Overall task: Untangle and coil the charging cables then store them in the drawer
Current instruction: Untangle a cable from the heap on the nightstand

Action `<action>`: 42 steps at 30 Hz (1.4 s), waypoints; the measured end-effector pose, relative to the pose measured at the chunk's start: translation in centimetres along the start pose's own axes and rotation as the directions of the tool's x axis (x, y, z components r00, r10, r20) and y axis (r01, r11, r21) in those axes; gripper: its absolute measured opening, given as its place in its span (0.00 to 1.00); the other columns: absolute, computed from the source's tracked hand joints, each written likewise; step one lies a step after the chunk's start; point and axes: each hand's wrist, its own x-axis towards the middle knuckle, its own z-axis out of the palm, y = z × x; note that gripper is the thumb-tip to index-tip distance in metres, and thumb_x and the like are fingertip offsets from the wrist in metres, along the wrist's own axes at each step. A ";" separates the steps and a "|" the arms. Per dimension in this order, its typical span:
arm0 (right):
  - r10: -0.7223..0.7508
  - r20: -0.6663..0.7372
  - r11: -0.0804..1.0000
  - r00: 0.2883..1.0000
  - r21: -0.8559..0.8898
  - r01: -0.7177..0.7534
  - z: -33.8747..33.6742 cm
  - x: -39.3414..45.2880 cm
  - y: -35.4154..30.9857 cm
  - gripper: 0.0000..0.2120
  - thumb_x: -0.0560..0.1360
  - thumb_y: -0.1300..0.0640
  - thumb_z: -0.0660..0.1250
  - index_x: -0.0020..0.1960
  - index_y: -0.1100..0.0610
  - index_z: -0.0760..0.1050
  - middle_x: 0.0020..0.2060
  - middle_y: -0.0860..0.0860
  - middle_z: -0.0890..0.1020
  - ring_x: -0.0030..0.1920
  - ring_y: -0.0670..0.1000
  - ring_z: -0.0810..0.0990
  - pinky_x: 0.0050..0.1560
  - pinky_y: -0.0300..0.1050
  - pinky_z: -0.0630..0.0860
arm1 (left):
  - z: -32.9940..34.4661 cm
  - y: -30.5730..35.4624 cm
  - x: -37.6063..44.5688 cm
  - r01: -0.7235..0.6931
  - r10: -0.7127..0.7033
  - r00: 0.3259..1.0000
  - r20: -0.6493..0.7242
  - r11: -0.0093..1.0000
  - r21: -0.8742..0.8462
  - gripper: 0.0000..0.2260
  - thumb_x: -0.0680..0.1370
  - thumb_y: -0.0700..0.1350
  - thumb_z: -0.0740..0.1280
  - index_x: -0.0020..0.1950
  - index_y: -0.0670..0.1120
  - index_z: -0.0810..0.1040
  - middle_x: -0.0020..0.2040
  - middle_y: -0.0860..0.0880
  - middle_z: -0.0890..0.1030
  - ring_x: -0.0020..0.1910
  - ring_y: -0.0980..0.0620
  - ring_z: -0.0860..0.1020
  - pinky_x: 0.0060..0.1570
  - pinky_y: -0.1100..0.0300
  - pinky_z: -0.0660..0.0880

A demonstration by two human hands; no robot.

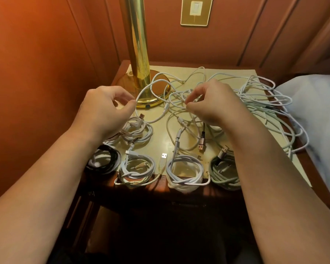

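Closest to the person, a row of coiled cables lies along the front edge of the small table (227, 73). From the left there is a black coil (103, 161), then a white coil (137, 168), another white coil (185, 174) and a grey-green coil (225, 174) partly under the right arm. One more white coil (135, 130) sits just behind the row, near the left wrist.

Above these, the left hand (103, 111) pinches a loose white cable (151, 86) between thumb and finger, with the fingers curled in. The right hand (213, 103) pinches a bunch of thin white loops, fingers curled too. Both hands hover over the middle of the table.

Behind and to the right of the hands, a big tangle of white cables (265, 103) spreads over the table, reaching the right edge beside a pale pillow (316, 111).

At the back left stands a shiny gold lamp (139, 54). One cable loops over its round base. On the wall behind is a gold switch plate (195, 10).
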 end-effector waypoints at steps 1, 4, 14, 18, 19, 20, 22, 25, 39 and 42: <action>-0.009 0.020 0.999 1.000 -0.034 0.009 -0.3 -0.2 0.2 0.06 0.76 0.55 0.73 0.50 0.47 0.86 0.47 0.48 0.84 0.47 0.49 0.83 0.47 0.47 0.81 | 0.2 0.5 0.0 -0.030 0.030 0.999 -0.027 0.999 -0.014 0.06 0.80 0.51 0.69 0.51 0.53 0.86 0.44 0.61 0.81 0.44 0.62 0.76 0.42 0.59 0.71; -0.014 0.113 0.993 0.994 -0.119 0.028 -0.7 -1.2 0.7 0.06 0.74 0.57 0.76 0.46 0.46 0.86 0.47 0.47 0.84 0.46 0.48 0.83 0.47 0.46 0.82 | 1.3 1.9 -0.1 -0.136 0.137 0.990 -0.025 0.990 0.032 0.06 0.78 0.52 0.71 0.50 0.52 0.86 0.45 0.56 0.82 0.46 0.58 0.76 0.49 0.55 0.74; -0.071 0.214 0.954 0.974 -0.270 0.129 1.9 -1.8 1.4 0.11 0.74 0.50 0.78 0.55 0.37 0.85 0.52 0.46 0.84 0.51 0.50 0.83 0.50 0.51 0.83 | 5.9 5.3 0.4 -0.211 0.124 0.936 0.328 0.946 0.247 0.17 0.71 0.68 0.73 0.42 0.55 0.86 0.44 0.57 0.83 0.53 0.51 0.74 0.58 0.50 0.63; -0.088 0.188 0.956 0.978 -0.261 0.136 1.9 -1.5 2.1 0.04 0.75 0.45 0.77 0.50 0.39 0.85 0.48 0.45 0.83 0.46 0.49 0.83 0.43 0.45 0.80 | 6.4 5.8 0.6 -0.173 0.087 0.941 0.326 0.954 0.244 0.15 0.71 0.65 0.75 0.43 0.55 0.86 0.43 0.58 0.82 0.52 0.51 0.76 0.57 0.49 0.62; -0.092 0.184 0.960 0.979 -0.245 0.136 1.9 -1.4 2.3 0.03 0.76 0.45 0.76 0.49 0.39 0.84 0.46 0.45 0.83 0.44 0.49 0.82 0.40 0.44 0.78 | 6.4 5.8 0.7 -0.162 0.083 0.946 0.313 0.958 0.237 0.14 0.72 0.65 0.75 0.42 0.55 0.86 0.42 0.58 0.82 0.51 0.52 0.76 0.56 0.49 0.62; -0.099 0.172 0.963 0.980 -0.230 0.137 2.0 -1.3 2.5 0.02 0.77 0.45 0.76 0.49 0.39 0.84 0.45 0.45 0.82 0.42 0.48 0.82 0.38 0.44 0.76 | 6.4 5.9 0.8 -0.153 0.079 0.950 0.302 0.961 0.231 0.14 0.72 0.65 0.75 0.40 0.55 0.85 0.42 0.58 0.82 0.52 0.52 0.77 0.55 0.49 0.62; -0.120 0.125 0.971 0.985 -0.192 0.143 2.0 -1.2 2.9 0.02 0.77 0.44 0.74 0.49 0.41 0.83 0.43 0.44 0.80 0.40 0.47 0.81 0.38 0.45 0.76 | 6.3 5.9 1.0 -0.131 0.061 0.953 0.296 0.967 0.220 0.17 0.73 0.68 0.73 0.39 0.55 0.85 0.43 0.57 0.84 0.53 0.52 0.78 0.54 0.50 0.61; -0.167 0.043 0.978 0.985 -0.116 0.171 1.8 -0.9 3.5 0.02 0.78 0.46 0.73 0.50 0.43 0.83 0.40 0.43 0.77 0.39 0.47 0.77 0.38 0.45 0.71 | 6.0 6.1 1.0 -0.074 0.029 0.947 0.321 0.989 0.127 0.17 0.73 0.66 0.73 0.42 0.53 0.87 0.45 0.56 0.85 0.53 0.51 0.79 0.60 0.47 0.70; -0.145 -0.084 0.988 0.986 -0.062 0.140 1.8 -0.9 3.3 0.05 0.80 0.45 0.69 0.54 0.43 0.82 0.41 0.47 0.82 0.43 0.53 0.82 0.44 0.50 0.81 | 6.3 6.9 1.3 0.060 0.046 0.970 0.239 0.906 -0.418 0.09 0.82 0.47 0.68 0.49 0.42 0.82 0.35 0.46 0.85 0.33 0.55 0.83 0.37 0.61 0.78; -0.057 -0.100 0.993 0.993 -0.106 0.046 1.6 -0.8 3.5 0.08 0.78 0.42 0.71 0.56 0.42 0.82 0.47 0.47 0.83 0.47 0.53 0.82 0.46 0.50 0.81 | 5.7 7.4 1.1 0.085 0.022 0.977 0.210 0.868 -0.489 0.10 0.83 0.44 0.67 0.50 0.36 0.81 0.36 0.40 0.83 0.29 0.57 0.80 0.30 0.69 0.73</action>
